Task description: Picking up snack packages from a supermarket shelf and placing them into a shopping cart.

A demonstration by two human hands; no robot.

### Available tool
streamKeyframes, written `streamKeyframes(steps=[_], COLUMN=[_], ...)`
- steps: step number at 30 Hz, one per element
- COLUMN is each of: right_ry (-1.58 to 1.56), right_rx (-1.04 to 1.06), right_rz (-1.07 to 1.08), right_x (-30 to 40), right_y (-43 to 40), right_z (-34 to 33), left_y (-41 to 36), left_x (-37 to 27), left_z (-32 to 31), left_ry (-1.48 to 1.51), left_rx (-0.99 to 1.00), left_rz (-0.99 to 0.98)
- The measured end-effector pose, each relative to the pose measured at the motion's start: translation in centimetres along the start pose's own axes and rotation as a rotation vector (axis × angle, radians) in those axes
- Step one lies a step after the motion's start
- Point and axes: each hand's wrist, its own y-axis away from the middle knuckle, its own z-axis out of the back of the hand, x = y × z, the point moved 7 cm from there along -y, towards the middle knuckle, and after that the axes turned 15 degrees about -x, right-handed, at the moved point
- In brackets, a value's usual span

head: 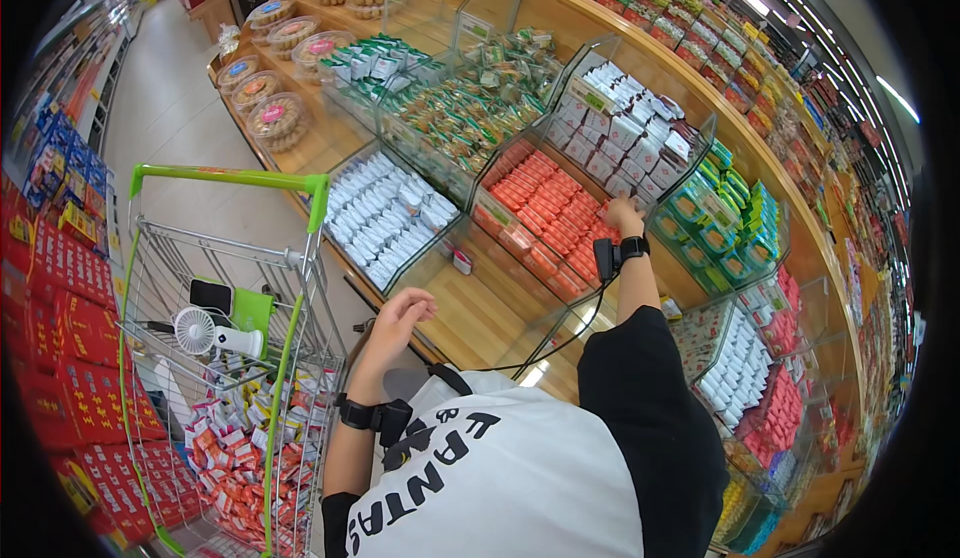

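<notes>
My right hand (624, 211) reaches to the far right corner of a clear-walled bin of red-orange wrapped snack packets (551, 205). Its fingertips touch or hover at the packets there, beside a bin of white wrapped packets (630, 134); whether they grip one is hidden. Loosely bent and with nothing in it, my left hand (401, 318) hovers in front of the wooden display shelf (480, 318). Nearest to it is a bin of pale blue-white packets (386, 217). Both wrists wear black strapped devices, and a cable runs from the right one.
A shopping cart (225, 172) at the left holds many loose packets (247, 468), a white handheld fan (195, 331) and a phone (211, 295). Green packs (720, 220) fill a bin at right. Round cookie tubs (276, 119) line the far shelf end. Red cartons (82, 333) are stacked beyond the cart.
</notes>
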Motion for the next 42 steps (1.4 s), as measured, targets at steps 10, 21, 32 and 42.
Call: streamKeyframes(steps=[10, 21, 32, 42], right_ry=[0.066, 0.186, 0.033, -0.996], right_rx=[0.221, 0.187, -0.057, -0.268], right_rz=[-0.105, 0.031, 0.042, 0.485], right_x=[-1.7, -1.0, 1.0, 8.9], right_y=[-3.2, -3.5, 0.6, 6.2], right_z=[-4.4, -4.3, 2.2, 11.2], left_y=[-0.1, 0.2, 0.4, 0.1], left_x=[0.0, 0.0, -0.1, 0.2], left_z=[0.4, 0.6, 0.5, 0.5], left_ry=[0.03, 0.038, -0.023, -0.089], left_rx=[-0.02, -0.029, -0.037, -0.038], left_rz=[-0.002, -0.014, -0.061, -0.063])
